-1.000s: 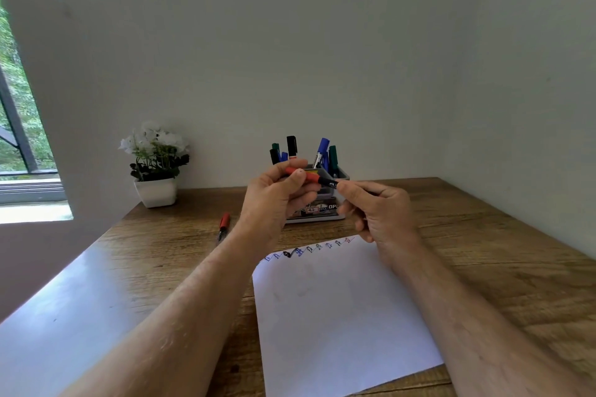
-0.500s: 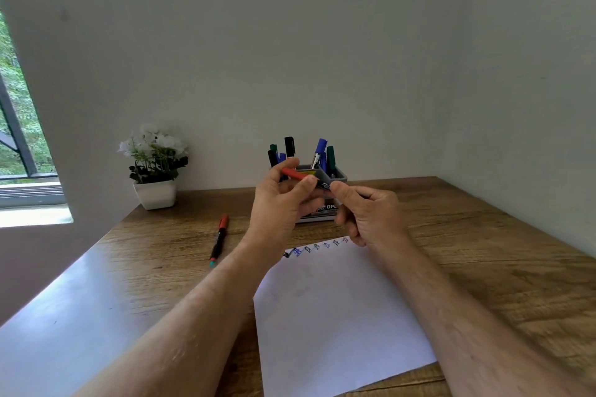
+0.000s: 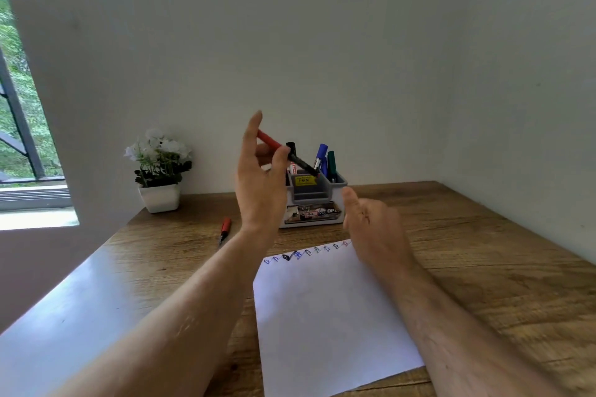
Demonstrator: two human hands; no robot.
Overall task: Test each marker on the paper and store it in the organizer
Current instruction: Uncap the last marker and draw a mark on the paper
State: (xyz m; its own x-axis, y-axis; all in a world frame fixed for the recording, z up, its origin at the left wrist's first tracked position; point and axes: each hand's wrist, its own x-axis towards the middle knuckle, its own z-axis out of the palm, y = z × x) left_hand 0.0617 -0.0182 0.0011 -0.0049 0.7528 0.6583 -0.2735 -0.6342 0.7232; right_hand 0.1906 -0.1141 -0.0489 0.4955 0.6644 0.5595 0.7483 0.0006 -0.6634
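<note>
- Head view: my left hand (image 3: 258, 184) is raised above the desk, thumb and fingers pinching a red-capped marker (image 3: 285, 151); its dark end tilts down to the organizer's (image 3: 314, 203) top rim.
- My right hand (image 3: 371, 222) holds nothing, fingers relaxed, over the paper's (image 3: 329, 316) far right corner, just in front of the organizer.
- The organizer stands near the back wall, with blue, green and black markers upright inside.
- A row of small scribbles runs along the paper's far edge; the sheet below is bare.
- Another red marker (image 3: 224, 229) lies on the desk (image 3: 483, 267) left of my wrist, well apart from the flower pot (image 3: 160, 196).
</note>
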